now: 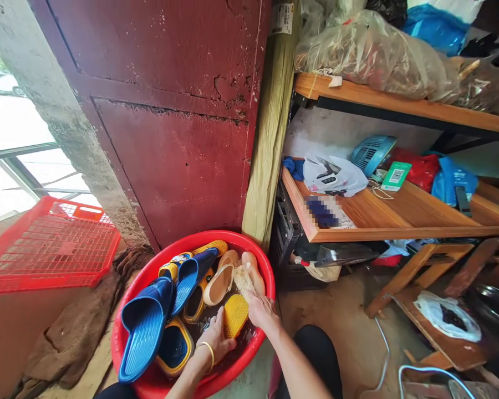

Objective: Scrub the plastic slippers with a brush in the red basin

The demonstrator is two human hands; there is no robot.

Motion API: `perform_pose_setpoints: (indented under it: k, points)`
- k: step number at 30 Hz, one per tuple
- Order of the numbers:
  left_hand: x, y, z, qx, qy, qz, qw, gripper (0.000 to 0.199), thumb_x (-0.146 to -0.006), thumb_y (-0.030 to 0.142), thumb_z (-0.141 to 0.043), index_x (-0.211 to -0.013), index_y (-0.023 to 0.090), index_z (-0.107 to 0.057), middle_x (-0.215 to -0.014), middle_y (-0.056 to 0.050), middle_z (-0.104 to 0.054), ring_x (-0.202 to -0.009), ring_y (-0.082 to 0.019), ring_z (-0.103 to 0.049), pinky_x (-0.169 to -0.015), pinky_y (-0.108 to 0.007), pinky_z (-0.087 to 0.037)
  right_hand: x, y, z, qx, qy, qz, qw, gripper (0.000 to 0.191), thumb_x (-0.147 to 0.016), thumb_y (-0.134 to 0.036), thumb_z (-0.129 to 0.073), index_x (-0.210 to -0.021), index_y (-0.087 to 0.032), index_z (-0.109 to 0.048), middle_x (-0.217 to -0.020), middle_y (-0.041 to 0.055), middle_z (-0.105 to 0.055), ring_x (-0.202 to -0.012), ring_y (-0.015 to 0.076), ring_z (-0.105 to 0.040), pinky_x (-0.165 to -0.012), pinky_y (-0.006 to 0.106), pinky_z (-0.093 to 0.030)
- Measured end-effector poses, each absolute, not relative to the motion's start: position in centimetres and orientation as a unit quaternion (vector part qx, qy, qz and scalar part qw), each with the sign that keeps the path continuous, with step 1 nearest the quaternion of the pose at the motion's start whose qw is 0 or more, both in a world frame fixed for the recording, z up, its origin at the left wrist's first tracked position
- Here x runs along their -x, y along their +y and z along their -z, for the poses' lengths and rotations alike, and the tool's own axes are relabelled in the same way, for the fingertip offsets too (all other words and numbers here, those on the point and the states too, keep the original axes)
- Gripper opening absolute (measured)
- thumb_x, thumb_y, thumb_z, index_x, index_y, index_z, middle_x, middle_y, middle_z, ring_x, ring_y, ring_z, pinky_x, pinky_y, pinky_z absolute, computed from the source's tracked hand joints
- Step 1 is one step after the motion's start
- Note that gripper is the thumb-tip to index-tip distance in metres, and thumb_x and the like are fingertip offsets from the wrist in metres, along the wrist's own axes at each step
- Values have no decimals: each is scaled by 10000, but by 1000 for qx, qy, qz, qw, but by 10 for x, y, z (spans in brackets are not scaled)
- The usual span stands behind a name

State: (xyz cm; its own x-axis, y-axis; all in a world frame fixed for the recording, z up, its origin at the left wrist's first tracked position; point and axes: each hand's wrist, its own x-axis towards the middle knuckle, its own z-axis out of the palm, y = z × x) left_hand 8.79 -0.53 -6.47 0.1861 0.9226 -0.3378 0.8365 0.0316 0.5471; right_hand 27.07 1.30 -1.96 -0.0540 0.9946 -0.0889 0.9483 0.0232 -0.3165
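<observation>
A round red basin [270, 277] holds dark water and several shoes. My left hand [217, 337], with a yellow bangle at the wrist, grips a yellow slipper [235, 316] whose textured sole faces up. My right hand [263, 310] is closed on a scrubbing brush [244, 281] with pale bristles, just beyond that slipper; its handle is hidden in the palm. Beige shoes [218, 285] lie beside the brush at the back right. On the left rest blue slides [145, 327] and a yellow-and-blue slipper [174, 344], partly over the rim.
A maroon door [174, 160] stands behind the basin, beside a tall wrapped roll [270, 138]. Left is a red plastic crate [54, 244] above brown cloth [79, 327]. Wooden shelves [399, 233] with bags and a blue fan [373, 154] are on the right, above a wooden stool [453, 346].
</observation>
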Motion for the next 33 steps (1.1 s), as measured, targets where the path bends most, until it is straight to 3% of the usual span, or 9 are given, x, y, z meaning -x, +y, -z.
perform_pose_setpoints:
  k: [4, 7, 10, 13, 16, 20, 24, 30, 33]
  points:
    - [-43, -2, 53, -705, 594, -146, 359, 1046, -618, 312, -680, -1569, 61, -324, -1540, -236, -508, -1423, -342, -492, -1184, -416, -363, -281, 8, 14, 695, -700, -139, 94, 556, -1006, -232, -383, -1556, -236, -460, -1094, 134, -779, -1041, 299, -727, -900, 408, -539]
    - [-17, -7, 55, -723, 586, -201, 307, 1026, -672, 346, -667, -1598, 145, -274, -1612, -183, -433, -1459, -320, -455, -1194, -433, -367, -271, 1, 12, 683, -704, -141, 137, 566, -1014, -224, -342, -1574, -214, -427, -1173, 133, -760, -1069, 273, -720, -906, 366, -548]
    - [-7, -12, 68, -728, 595, -242, 241, 961, -751, 415, -629, -1593, 145, -252, -1617, -186, -421, -1460, -317, -454, -1201, -451, -372, -237, -26, 22, 650, -727, -142, 169, 576, -992, -201, -375, -1563, -231, -446, -1130, 129, -766, -1004, 267, -735, -879, 352, -555]
    - [-7, -13, 85, -708, 622, -269, 200, 911, -769, 430, -627, -1561, 134, -286, -1555, -209, -495, -1434, -339, -486, -1200, -477, -379, -197, -67, 38, 625, -755, -138, 142, 615, -919, -153, -458, -1509, -317, -518, -964, 109, -770, -866, 302, -745, -814, 410, -556]
    - [-12, -10, 92, -688, 634, -296, 191, 883, -774, 414, -622, -1547, 144, -290, -1512, -210, -538, -1432, -343, -488, -1197, -471, -387, -182, -90, 43, 595, -780, -136, 137, 668, -861, -132, -514, -1504, -315, -524, -905, 106, -753, -786, 312, -734, -759, 421, -560]
    - [-20, -6, 82, -672, 640, -313, 203, 959, -759, 427, -651, -1576, 176, -217, -1519, -197, -529, -1428, -369, -486, -1180, -509, -401, -203, -49, 18, 627, -769, -49, 116, 591, -920, -89, -450, -1473, -260, -566, -969, 149, -749, -862, 316, -730, -810, 454, -562]
    - [-24, -7, 75, -685, 621, -313, 215, 970, -788, 386, -620, -1605, 219, -125, -1613, -168, -425, -1444, -336, -472, -1197, -494, -380, -215, -1, -3, 642, -756, -27, 125, 547, -977, -111, -400, -1498, -210, -534, -943, 138, -760, -879, 295, -728, -828, 428, -572]
    - [-19, -1, 79, -653, 638, -348, 215, 954, -778, 446, -623, -1573, 125, -203, -1597, -235, -421, -1470, -364, -427, -1220, -508, -336, -194, -48, 30, 572, -810, -71, 103, 604, -962, -152, -428, -1550, -286, -461, -1003, 120, -753, -820, 306, -724, -757, 438, -582]
    - [-20, 0, 72, -628, 640, -374, 236, 949, -762, 457, -654, -1565, 165, -240, -1587, -201, -448, -1467, -368, -430, -1230, -515, -317, -203, -46, 27, 596, -793, -82, 91, 613, -963, -157, -451, -1550, -331, -453, -1015, 100, -760, -825, 284, -730, -779, 421, -583]
